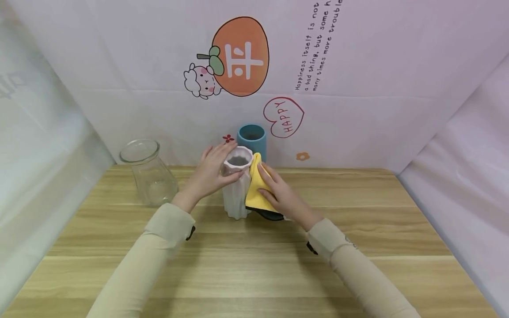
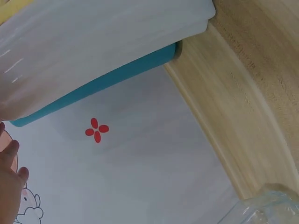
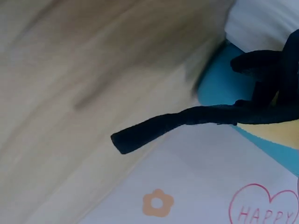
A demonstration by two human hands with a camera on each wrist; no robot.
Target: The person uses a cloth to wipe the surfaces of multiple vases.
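Note:
A white fluted vase (image 1: pixel 235 201) stands upright in the middle of the table in the head view. My left hand (image 1: pixel 210 173) holds it near the scalloped rim, thumb in front and fingers reaching behind. My right hand (image 1: pixel 284 194) grips a yellow cloth with a dark underside (image 1: pixel 258 187) and presses it against the vase's right side. Close behind is a teal cup-like vessel (image 1: pixel 256 145), partly hidden by the white vase and the cloth. In the right wrist view, the cloth's dark edge (image 3: pixel 177 122) hangs across the picture; the right fingers are out of sight there.
A clear glass vase (image 1: pixel 153 176) stands at the table's back left. The wooden table (image 1: pixel 246 274) ends at a white printed backdrop (image 1: pixel 346 128), and pale curtains (image 1: pixel 469 145) flank both sides.

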